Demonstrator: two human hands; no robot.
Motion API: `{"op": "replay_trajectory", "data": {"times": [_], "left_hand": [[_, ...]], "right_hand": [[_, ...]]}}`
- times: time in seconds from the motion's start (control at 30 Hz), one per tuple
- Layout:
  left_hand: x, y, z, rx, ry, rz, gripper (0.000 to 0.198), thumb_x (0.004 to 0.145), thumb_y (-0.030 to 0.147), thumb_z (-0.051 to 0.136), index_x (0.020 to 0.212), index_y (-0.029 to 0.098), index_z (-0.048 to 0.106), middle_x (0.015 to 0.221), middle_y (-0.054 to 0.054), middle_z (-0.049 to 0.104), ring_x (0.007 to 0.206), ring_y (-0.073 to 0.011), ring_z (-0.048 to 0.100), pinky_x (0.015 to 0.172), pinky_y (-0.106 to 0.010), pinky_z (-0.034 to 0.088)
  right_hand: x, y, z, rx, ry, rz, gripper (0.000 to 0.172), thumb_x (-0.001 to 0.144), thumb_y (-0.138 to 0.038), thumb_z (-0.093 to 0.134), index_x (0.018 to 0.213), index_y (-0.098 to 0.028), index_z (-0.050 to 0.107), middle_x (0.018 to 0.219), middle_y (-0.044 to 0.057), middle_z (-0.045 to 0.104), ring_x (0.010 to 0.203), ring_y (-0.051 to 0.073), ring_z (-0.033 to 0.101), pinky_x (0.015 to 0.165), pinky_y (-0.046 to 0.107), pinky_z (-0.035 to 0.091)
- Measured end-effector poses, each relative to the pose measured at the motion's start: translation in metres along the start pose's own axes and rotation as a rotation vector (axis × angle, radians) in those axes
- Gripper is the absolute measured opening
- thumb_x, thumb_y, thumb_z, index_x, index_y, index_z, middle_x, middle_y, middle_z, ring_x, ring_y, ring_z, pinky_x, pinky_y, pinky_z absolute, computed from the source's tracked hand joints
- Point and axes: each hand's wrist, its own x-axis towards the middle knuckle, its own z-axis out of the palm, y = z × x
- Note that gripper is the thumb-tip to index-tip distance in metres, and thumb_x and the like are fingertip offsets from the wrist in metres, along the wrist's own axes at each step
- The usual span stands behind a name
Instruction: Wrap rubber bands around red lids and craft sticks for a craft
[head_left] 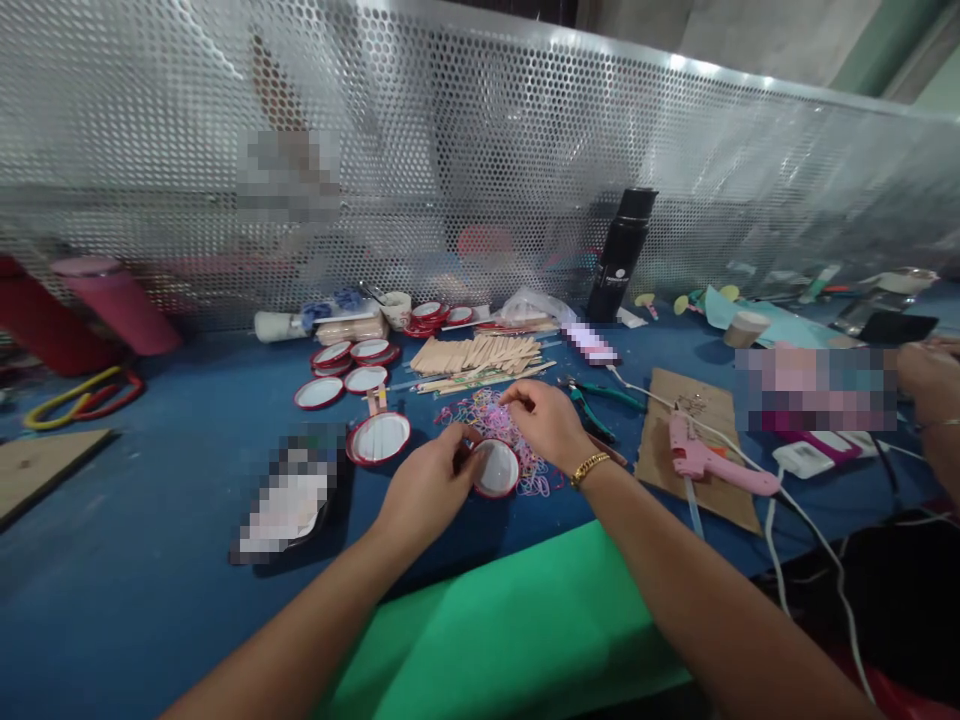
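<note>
My left hand [442, 465] is closed on the left edge of a red-rimmed jar lid [498, 468], its pale inside facing up. Just beyond the lid spreads a pile of small multicoloured rubber bands [487, 412]. Over that pile, my right hand [544, 420] has its thumb and fingers pinched together; whatever may be between them is too small to make out. Another red-rimmed lid [379, 438] lies left of my left hand, with a small tan piece touching its far edge. Several similar lids [366, 380] rest farther back.
Wooden sticks [480, 355] lie behind the rubber bands. Green-handled pliers [592, 410] and a pink glue gun [701, 460] on cardboard [660, 440] are to the right, with a trailing white cable. A black bottle [621, 260] stands before the perforated metal screen [510, 150]. Another person's hand [930, 375] shows far right.
</note>
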Motion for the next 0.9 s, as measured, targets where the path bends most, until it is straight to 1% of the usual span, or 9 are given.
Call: {"op": "replay_trajectory", "data": {"times": [0.13, 0.27, 0.47, 0.6, 0.67, 0.73, 0.8, 0.87, 0.9], "left_hand": [[0.0, 0.0, -0.002, 0.032, 0.002, 0.067, 0.02, 0.093, 0.035, 0.049, 0.097, 0.027, 0.067, 0.085, -0.002, 0.073, 0.075, -0.0212, 0.066, 0.061, -0.027, 0.04], [0.001, -0.004, -0.001, 0.07, -0.005, 0.12, 0.023, 0.093, 0.03, 0.049, 0.099, 0.028, 0.071, 0.093, -0.003, 0.075, 0.085, -0.0231, 0.068, 0.068, -0.029, 0.044], [-0.001, 0.004, -0.002, 0.165, 0.036, 0.184, 0.027, 0.094, 0.034, 0.05, 0.096, 0.025, 0.076, 0.091, -0.007, 0.071, 0.084, -0.0225, 0.066, 0.071, -0.031, 0.046], [-0.007, 0.004, -0.021, 0.155, 0.142, 0.177, 0.024, 0.092, 0.035, 0.053, 0.099, 0.025, 0.074, 0.099, -0.006, 0.072, 0.093, -0.0245, 0.065, 0.082, -0.035, 0.047], [-0.015, -0.008, -0.04, 0.14, 0.219, 0.15, 0.025, 0.093, 0.036, 0.051, 0.099, 0.026, 0.073, 0.101, -0.006, 0.073, 0.097, -0.025, 0.065, 0.086, -0.036, 0.048], [-0.028, -0.029, -0.063, 0.145, 0.33, 0.081, 0.026, 0.092, 0.04, 0.051, 0.099, 0.027, 0.073, 0.105, -0.005, 0.073, 0.1, -0.0267, 0.064, 0.084, -0.036, 0.049], [-0.044, -0.057, -0.085, 0.178, 0.441, -0.044, 0.025, 0.091, 0.042, 0.051, 0.098, 0.029, 0.071, 0.102, -0.003, 0.073, 0.094, -0.0279, 0.065, 0.08, -0.037, 0.05], [-0.061, -0.086, -0.104, 0.206, 0.548, -0.204, 0.023, 0.091, 0.041, 0.049, 0.093, 0.029, 0.068, 0.097, -0.002, 0.074, 0.091, -0.0291, 0.065, 0.076, -0.038, 0.051], [-0.069, -0.098, -0.11, 0.203, 0.556, -0.287, 0.021, 0.091, 0.039, 0.049, 0.093, 0.029, 0.067, 0.095, -0.001, 0.074, 0.089, -0.0292, 0.066, 0.074, -0.038, 0.051]], "right_hand": [[0.001, 0.002, 0.003, 0.198, -0.008, 0.082, 0.022, 0.081, -0.018, 0.058, 0.102, -0.017, 0.065, 0.076, 0.0, 0.069, 0.067, 0.014, 0.062, 0.064, 0.025, 0.046], [0.001, 0.001, 0.005, 0.327, -0.042, 0.086, 0.024, 0.079, -0.02, 0.062, 0.103, -0.016, 0.062, 0.075, -0.001, 0.068, 0.064, 0.012, 0.061, 0.062, 0.023, 0.046], [-0.001, -0.001, 0.007, 0.272, -0.06, 0.055, 0.018, 0.08, -0.018, 0.062, 0.098, -0.016, 0.065, 0.084, 0.003, 0.071, 0.074, 0.014, 0.066, 0.067, 0.025, 0.05], [-0.005, -0.002, 0.007, 0.149, -0.103, 0.015, 0.013, 0.082, -0.016, 0.061, 0.093, -0.017, 0.067, 0.088, 0.004, 0.073, 0.08, 0.015, 0.067, 0.072, 0.027, 0.05], [-0.007, -0.003, 0.006, 0.023, -0.135, -0.009, 0.013, 0.083, -0.014, 0.061, 0.091, -0.019, 0.069, 0.087, 0.003, 0.074, 0.08, 0.016, 0.067, 0.074, 0.028, 0.049], [-0.01, -0.004, 0.004, -0.133, -0.163, -0.046, 0.014, 0.082, -0.013, 0.061, 0.089, -0.02, 0.071, 0.089, 0.004, 0.074, 0.084, 0.019, 0.066, 0.08, 0.032, 0.047], [-0.012, -0.007, 0.002, -0.271, -0.174, -0.074, 0.015, 0.083, -0.014, 0.06, 0.088, -0.021, 0.073, 0.093, 0.007, 0.073, 0.091, 0.022, 0.063, 0.087, 0.036, 0.045], [-0.014, -0.014, 0.001, -0.354, -0.12, -0.087, 0.017, 0.086, -0.018, 0.059, 0.093, -0.02, 0.074, 0.102, 0.01, 0.07, 0.1, 0.026, 0.058, 0.093, 0.041, 0.042], [-0.016, -0.019, 0.001, -0.368, -0.069, -0.097, 0.019, 0.087, -0.019, 0.059, 0.099, -0.02, 0.074, 0.108, 0.011, 0.068, 0.105, 0.028, 0.056, 0.095, 0.043, 0.041]]}}
